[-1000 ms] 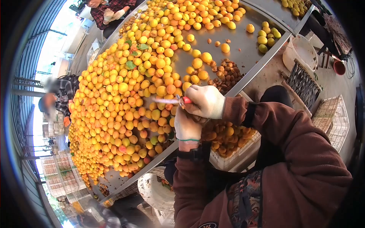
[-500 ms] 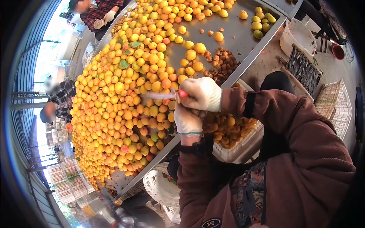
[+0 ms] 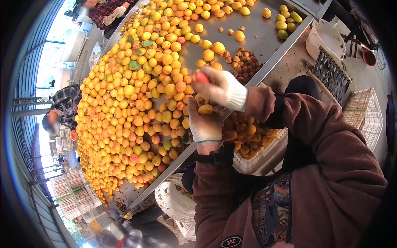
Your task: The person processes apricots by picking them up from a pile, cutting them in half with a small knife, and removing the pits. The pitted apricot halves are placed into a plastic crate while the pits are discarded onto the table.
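My left hand (image 3: 205, 125), in a white glove, is closed around a cut apricot (image 3: 205, 109) whose orange flesh shows between thumb and fingers. Just above it, my right hand (image 3: 223, 87), also gloved, grips a small knife by its red handle (image 3: 201, 77); the blade cannot be made out now. Both hands are over the near edge of a metal table (image 3: 264, 76) heaped with whole apricots (image 3: 124, 99). Beside my right hand lies a pile of brown apricot stones (image 3: 245, 63). Below the hands, a crate (image 3: 248, 164) holds pitted apricot pieces (image 3: 248, 134).
Greenish apricots (image 3: 285, 20) sit in the table's far corner. A white bucket (image 3: 326, 39), a woven seat (image 3: 331, 76) and a pale crate (image 3: 364, 115) stand at right. A white basin (image 3: 171, 202) is below the table edge. Other people work along the far side and at lower left.
My right hand has lifted slightly up and away from my left, turning the knife. The cut apricot now shows in my left hand. A person at lower left has shifted.
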Demonstrator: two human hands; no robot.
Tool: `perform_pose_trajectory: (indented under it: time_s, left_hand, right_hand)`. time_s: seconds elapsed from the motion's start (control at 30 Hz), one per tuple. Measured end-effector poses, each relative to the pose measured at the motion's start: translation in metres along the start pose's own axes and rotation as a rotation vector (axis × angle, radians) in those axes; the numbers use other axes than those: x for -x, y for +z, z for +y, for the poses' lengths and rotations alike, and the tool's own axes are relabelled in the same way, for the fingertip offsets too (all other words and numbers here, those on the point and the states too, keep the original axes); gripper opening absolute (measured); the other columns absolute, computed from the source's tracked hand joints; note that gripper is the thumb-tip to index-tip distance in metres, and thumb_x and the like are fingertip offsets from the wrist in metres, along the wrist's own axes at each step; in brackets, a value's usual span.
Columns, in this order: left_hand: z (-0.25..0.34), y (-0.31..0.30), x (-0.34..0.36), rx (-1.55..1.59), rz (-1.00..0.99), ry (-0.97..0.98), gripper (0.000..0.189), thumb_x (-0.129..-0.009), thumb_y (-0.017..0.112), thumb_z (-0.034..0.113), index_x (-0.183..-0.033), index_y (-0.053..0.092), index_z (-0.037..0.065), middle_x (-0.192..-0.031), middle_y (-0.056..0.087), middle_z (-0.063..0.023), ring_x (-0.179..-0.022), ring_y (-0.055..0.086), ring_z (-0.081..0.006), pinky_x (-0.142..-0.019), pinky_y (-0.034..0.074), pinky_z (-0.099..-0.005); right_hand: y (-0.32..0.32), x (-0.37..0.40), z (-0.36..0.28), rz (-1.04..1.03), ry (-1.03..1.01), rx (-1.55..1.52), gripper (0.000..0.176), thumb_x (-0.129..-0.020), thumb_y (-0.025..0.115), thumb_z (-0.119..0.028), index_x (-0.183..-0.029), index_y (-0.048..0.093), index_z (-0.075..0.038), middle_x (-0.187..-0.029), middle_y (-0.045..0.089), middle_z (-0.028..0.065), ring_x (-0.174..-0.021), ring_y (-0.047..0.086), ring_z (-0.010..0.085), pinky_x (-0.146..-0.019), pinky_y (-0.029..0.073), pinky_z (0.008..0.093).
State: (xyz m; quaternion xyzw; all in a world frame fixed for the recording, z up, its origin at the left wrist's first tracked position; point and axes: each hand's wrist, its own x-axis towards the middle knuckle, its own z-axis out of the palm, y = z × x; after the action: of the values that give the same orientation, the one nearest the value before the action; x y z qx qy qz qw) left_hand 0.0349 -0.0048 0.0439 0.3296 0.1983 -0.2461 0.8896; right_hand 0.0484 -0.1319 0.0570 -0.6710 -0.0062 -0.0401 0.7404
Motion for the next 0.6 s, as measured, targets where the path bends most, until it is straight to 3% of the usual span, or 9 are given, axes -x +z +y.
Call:
perform_pose_trajectory:
  time_s: [0.03,0.13,0.2,0.3,0.33,0.4,0.47,0.5,0.6]
  left_hand:
    - [0.0,-0.005,-0.002,0.001,-0.001,0.0,0.039,-0.099,0.047,0.045,-0.112,0.055,0.009,-0.097,0.06,-0.0081,-0.085,0.057,-0.0188,-0.069,0.047,-0.0288]
    - [-0.006,-0.014,-0.005,-0.1,-0.033,0.029,0.039,-0.101,0.045,0.044,-0.11,0.055,0.008,-0.093,0.059,-0.0067,-0.081,0.057,-0.0178,-0.068,0.047,-0.0291]
    - [-0.01,-0.014,-0.004,-0.616,-0.117,0.262,0.023,-0.093,0.058,0.007,-0.114,0.049,0.002,-0.091,0.06,-0.0058,-0.083,0.061,-0.017,-0.077,0.054,-0.0321]
    - [-0.024,-0.001,0.003,-0.925,-0.016,0.337,0.034,-0.08,0.064,-0.007,-0.109,0.048,0.001,-0.089,0.06,-0.0062,-0.078,0.061,-0.0152,-0.07,0.053,-0.0281]
    - [-0.027,-0.006,0.0,-0.926,-0.017,0.335,0.034,-0.08,0.064,-0.007,-0.109,0.048,0.001,-0.089,0.06,-0.0062,-0.078,0.061,-0.0152,-0.07,0.053,-0.0281]
    - [-0.031,-0.008,-0.004,-0.978,-0.084,0.388,0.022,-0.097,0.057,0.022,-0.112,0.051,0.006,-0.086,0.057,-0.0054,-0.071,0.057,-0.0158,-0.058,0.048,-0.0256]
    - [-0.035,0.005,0.008,-1.167,-0.076,0.511,0.028,-0.092,0.061,0.015,-0.117,0.051,0.005,-0.088,0.06,-0.0065,-0.075,0.06,-0.0166,-0.063,0.05,-0.0273]
    - [-0.035,0.014,0.014,-1.355,-0.061,0.639,0.037,-0.088,0.064,0.008,-0.121,0.05,0.003,-0.09,0.063,-0.0075,-0.079,0.063,-0.0175,-0.068,0.052,-0.0289]
    - [-0.036,0.015,0.015,-1.41,-0.057,0.716,0.049,-0.08,0.067,0.004,-0.126,0.05,0.001,-0.098,0.067,-0.0095,-0.086,0.065,-0.0177,-0.074,0.052,-0.0308]
  right_hand:
    - [0.0,-0.009,0.001,0.07,-0.084,-0.098,0.031,-0.088,0.065,-0.034,-0.093,0.056,-0.005,-0.07,0.056,0.0043,-0.067,0.058,0.0137,-0.062,0.048,0.0317]
    - [-0.008,-0.011,-0.019,0.092,0.078,-0.294,0.028,-0.088,0.065,-0.032,-0.089,0.053,-0.007,-0.064,0.052,0.0009,-0.054,0.052,0.0104,-0.051,0.043,0.0274]
    - [-0.011,-0.01,-0.03,0.2,0.247,-0.477,0.025,-0.087,0.065,-0.03,-0.086,0.052,-0.009,-0.063,0.05,-0.0009,-0.045,0.044,0.0074,-0.042,0.037,0.0236]
    - [-0.014,-0.012,-0.031,0.256,0.215,-0.587,0.025,-0.087,0.064,-0.03,-0.084,0.052,-0.009,-0.061,0.05,-0.0008,-0.039,0.039,0.008,-0.036,0.033,0.0226]
    - [-0.018,-0.008,-0.036,0.212,0.232,-0.555,0.024,-0.087,0.065,-0.029,-0.086,0.055,-0.007,-0.064,0.051,-0.0017,-0.047,0.045,0.0066,-0.044,0.038,0.0226]
    - [-0.014,-0.008,-0.037,0.238,0.191,-0.483,0.024,-0.087,0.066,-0.028,-0.088,0.057,-0.006,-0.066,0.053,-0.0023,-0.054,0.047,0.0055,-0.048,0.04,0.0224]
    - [-0.009,-0.004,-0.037,0.284,0.148,-0.354,0.023,-0.087,0.067,-0.025,-0.094,0.063,-0.003,-0.072,0.056,-0.0038,-0.069,0.049,0.0034,-0.061,0.042,0.0224]
    - [-0.009,-0.003,-0.035,0.285,0.146,-0.353,0.023,-0.087,0.067,-0.025,-0.094,0.063,-0.003,-0.072,0.056,-0.0038,-0.069,0.049,0.0034,-0.061,0.042,0.0224]
    - [-0.005,-0.003,-0.022,0.203,-0.02,-0.306,0.02,-0.088,0.067,-0.024,-0.089,0.063,-0.004,-0.07,0.057,-0.001,-0.067,0.052,0.0064,-0.062,0.045,0.026]
